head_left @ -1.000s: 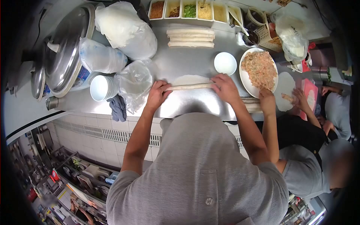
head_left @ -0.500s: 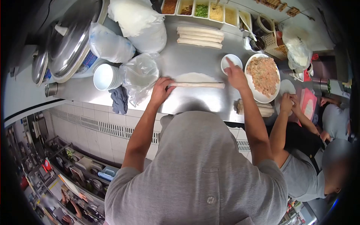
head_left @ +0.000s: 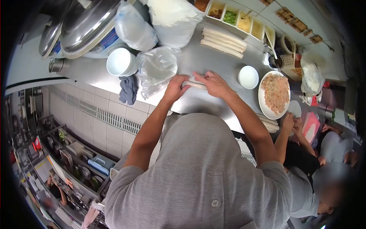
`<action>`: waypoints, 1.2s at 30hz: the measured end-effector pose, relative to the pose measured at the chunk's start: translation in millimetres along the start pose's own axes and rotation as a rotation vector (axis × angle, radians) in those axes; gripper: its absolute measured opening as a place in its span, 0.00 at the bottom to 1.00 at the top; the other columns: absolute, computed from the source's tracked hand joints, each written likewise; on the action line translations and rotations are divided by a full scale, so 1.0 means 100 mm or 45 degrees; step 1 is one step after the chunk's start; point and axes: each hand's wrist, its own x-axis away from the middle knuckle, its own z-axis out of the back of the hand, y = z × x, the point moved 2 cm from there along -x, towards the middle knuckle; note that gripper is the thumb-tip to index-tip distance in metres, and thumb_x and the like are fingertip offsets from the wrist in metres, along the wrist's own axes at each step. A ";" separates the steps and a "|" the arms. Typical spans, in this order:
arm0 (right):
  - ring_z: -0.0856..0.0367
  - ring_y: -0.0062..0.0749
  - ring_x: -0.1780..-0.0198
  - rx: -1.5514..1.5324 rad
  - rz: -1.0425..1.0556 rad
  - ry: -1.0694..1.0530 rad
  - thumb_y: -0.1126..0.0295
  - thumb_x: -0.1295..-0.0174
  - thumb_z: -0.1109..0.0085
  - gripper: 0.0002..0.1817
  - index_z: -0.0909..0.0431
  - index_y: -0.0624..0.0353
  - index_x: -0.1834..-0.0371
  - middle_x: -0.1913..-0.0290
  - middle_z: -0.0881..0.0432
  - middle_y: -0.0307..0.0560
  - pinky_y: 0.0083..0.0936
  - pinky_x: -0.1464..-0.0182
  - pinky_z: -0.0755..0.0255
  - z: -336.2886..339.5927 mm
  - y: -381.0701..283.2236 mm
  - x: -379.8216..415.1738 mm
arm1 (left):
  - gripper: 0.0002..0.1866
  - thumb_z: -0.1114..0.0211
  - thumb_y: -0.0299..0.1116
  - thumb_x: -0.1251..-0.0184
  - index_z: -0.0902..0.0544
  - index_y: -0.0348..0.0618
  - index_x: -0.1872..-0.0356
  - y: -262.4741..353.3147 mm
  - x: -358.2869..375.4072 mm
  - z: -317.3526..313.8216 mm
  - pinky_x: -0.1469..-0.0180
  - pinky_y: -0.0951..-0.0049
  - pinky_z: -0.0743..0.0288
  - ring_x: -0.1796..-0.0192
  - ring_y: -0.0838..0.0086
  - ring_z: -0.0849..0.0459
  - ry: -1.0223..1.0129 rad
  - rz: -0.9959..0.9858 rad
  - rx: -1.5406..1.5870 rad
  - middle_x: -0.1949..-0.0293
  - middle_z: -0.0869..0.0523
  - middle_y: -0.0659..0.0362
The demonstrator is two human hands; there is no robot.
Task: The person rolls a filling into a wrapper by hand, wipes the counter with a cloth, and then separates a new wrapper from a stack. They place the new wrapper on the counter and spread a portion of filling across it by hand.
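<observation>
On the steel table in the head view, a pale dough roll (head_left: 196,85) lies between my two hands. My left hand (head_left: 177,87) has its fingers and thumb around the roll's left end. My right hand (head_left: 215,84) is over the middle and right part, index finger stretched out and fingers apart, with the wrapper's far edge; the roll's right part is hidden under it. Several finished rolls (head_left: 223,42) lie side by side farther back. To the right are a small white bowl (head_left: 248,77) and an oval plate (head_left: 262,93) of pinkish filling (head_left: 276,93).
Left of my hands are a clear plastic bag (head_left: 158,66), stacked white bowls (head_left: 120,62) and a dark cloth (head_left: 128,90). Ingredient trays (head_left: 230,17) line the back. At the right, a co-worker's hands (head_left: 291,123) work near more rolls (head_left: 268,124).
My right hand has moved left from the small white bowl onto the dough roll. My left hand stays at the roll's left end. The camera view has turned and shifted.
</observation>
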 end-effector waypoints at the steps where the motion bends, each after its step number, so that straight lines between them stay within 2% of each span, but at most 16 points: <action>1: 0.26 0.38 0.49 0.004 0.019 -0.013 0.84 0.42 0.50 0.43 0.40 0.41 0.21 0.54 0.14 0.40 0.34 0.40 0.33 0.03 -0.04 -0.04 | 0.18 0.25 0.28 0.45 0.18 0.39 0.53 0.00 -0.01 -0.01 0.52 0.60 0.24 0.55 0.55 0.19 -0.017 0.016 0.023 0.56 0.15 0.53; 4: 0.26 0.36 0.49 0.114 0.054 -0.170 0.85 0.43 0.50 0.45 0.40 0.36 0.21 0.58 0.15 0.40 0.31 0.40 0.36 0.05 -0.09 -0.11 | 0.18 0.24 0.28 0.46 0.18 0.39 0.54 0.02 0.01 -0.01 0.50 0.59 0.24 0.54 0.54 0.18 0.024 -0.011 0.028 0.56 0.14 0.53; 6: 0.26 0.34 0.50 0.309 0.290 -0.085 0.82 0.42 0.48 0.43 0.39 0.36 0.21 0.59 0.15 0.40 0.30 0.42 0.36 0.02 -0.02 -0.08 | 0.18 0.24 0.27 0.46 0.18 0.39 0.54 0.02 0.00 0.01 0.49 0.59 0.24 0.53 0.54 0.18 0.031 -0.013 0.035 0.56 0.14 0.52; 7: 0.26 0.34 0.50 0.313 0.293 -0.086 0.82 0.42 0.48 0.43 0.39 0.36 0.21 0.59 0.15 0.40 0.30 0.42 0.36 0.09 0.04 -0.03 | 0.18 0.24 0.28 0.46 0.18 0.39 0.54 0.01 0.01 0.00 0.49 0.58 0.24 0.53 0.54 0.18 0.024 0.012 0.022 0.56 0.14 0.52; 9: 0.26 0.33 0.48 0.343 0.188 -0.282 0.80 0.41 0.47 0.41 0.39 0.37 0.21 0.60 0.15 0.39 0.31 0.42 0.36 0.22 0.13 0.09 | 0.18 0.24 0.28 0.46 0.18 0.39 0.54 0.01 0.01 -0.01 0.48 0.58 0.24 0.52 0.53 0.18 0.016 0.037 0.014 0.55 0.14 0.52; 13: 0.25 0.32 0.47 0.235 0.148 -0.286 0.78 0.41 0.46 0.41 0.38 0.36 0.22 0.58 0.15 0.40 0.33 0.40 0.36 0.34 0.16 0.03 | 0.17 0.25 0.28 0.46 0.18 0.39 0.55 0.02 0.01 -0.02 0.47 0.58 0.24 0.51 0.52 0.18 0.025 -0.011 -0.004 0.55 0.14 0.52; 15: 0.25 0.33 0.48 0.261 0.308 -0.092 0.78 0.41 0.46 0.41 0.39 0.35 0.22 0.56 0.16 0.41 0.33 0.39 0.36 0.25 0.08 -0.09 | 0.17 0.25 0.28 0.46 0.18 0.39 0.55 0.00 0.00 -0.02 0.47 0.58 0.24 0.51 0.52 0.18 0.019 -0.030 -0.020 0.55 0.15 0.52; 18: 0.24 0.34 0.48 0.313 0.334 -0.148 0.78 0.42 0.45 0.42 0.38 0.34 0.22 0.56 0.17 0.42 0.33 0.39 0.36 0.12 0.03 -0.16 | 0.17 0.25 0.31 0.43 0.17 0.40 0.54 -0.01 -0.02 -0.02 0.47 0.59 0.24 0.52 0.53 0.18 0.012 -0.063 -0.025 0.56 0.15 0.52; 22: 0.24 0.34 0.48 0.361 0.309 -0.185 0.80 0.43 0.45 0.44 0.39 0.34 0.21 0.59 0.18 0.41 0.33 0.39 0.36 0.23 0.22 0.12 | 0.17 0.24 0.29 0.45 0.18 0.39 0.54 0.05 -0.01 0.01 0.48 0.58 0.24 0.52 0.52 0.18 0.008 -0.012 -0.004 0.55 0.14 0.51; 24: 0.24 0.34 0.48 0.390 0.193 -0.401 0.81 0.44 0.46 0.45 0.40 0.33 0.21 0.61 0.19 0.42 0.33 0.39 0.36 0.40 0.30 0.28 | 0.17 0.24 0.29 0.45 0.18 0.39 0.54 0.06 -0.01 0.01 0.49 0.59 0.23 0.52 0.52 0.18 -0.003 0.017 -0.011 0.55 0.14 0.51; 28: 0.25 0.33 0.50 0.327 0.162 -0.297 0.82 0.44 0.46 0.44 0.38 0.33 0.22 0.61 0.20 0.42 0.33 0.41 0.35 0.37 0.28 0.25 | 0.17 0.24 0.30 0.44 0.17 0.40 0.53 0.07 -0.01 0.00 0.50 0.61 0.23 0.53 0.54 0.18 -0.008 0.034 -0.004 0.56 0.15 0.52; 30: 0.25 0.32 0.50 0.291 0.319 -0.105 0.82 0.45 0.45 0.43 0.37 0.36 0.23 0.63 0.20 0.41 0.32 0.42 0.35 0.21 0.20 0.17 | 0.18 0.24 0.32 0.42 0.17 0.42 0.52 0.05 -0.03 0.00 0.51 0.62 0.22 0.54 0.56 0.17 -0.037 0.062 -0.001 0.56 0.15 0.53; 31: 0.25 0.32 0.50 0.291 0.308 -0.101 0.82 0.45 0.45 0.43 0.37 0.36 0.23 0.63 0.20 0.41 0.32 0.42 0.35 0.18 0.25 0.22 | 0.18 0.24 0.32 0.43 0.17 0.42 0.52 0.03 -0.02 -0.01 0.51 0.62 0.22 0.54 0.56 0.17 -0.020 0.033 -0.015 0.56 0.15 0.54; 34: 0.25 0.31 0.49 0.370 0.254 -0.078 0.82 0.46 0.44 0.43 0.36 0.40 0.23 0.66 0.20 0.39 0.32 0.39 0.35 0.26 0.34 0.42 | 0.18 0.24 0.32 0.43 0.17 0.42 0.52 0.01 -0.02 -0.01 0.52 0.62 0.22 0.54 0.58 0.17 -0.008 0.006 -0.039 0.57 0.15 0.54; 36: 0.24 0.34 0.47 0.311 0.022 -0.244 0.83 0.47 0.44 0.44 0.37 0.42 0.23 0.62 0.15 0.38 0.33 0.36 0.34 0.55 0.39 0.61 | 0.19 0.24 0.32 0.43 0.17 0.42 0.52 0.01 0.00 -0.02 0.53 0.63 0.22 0.54 0.58 0.17 -0.014 0.003 -0.046 0.57 0.15 0.54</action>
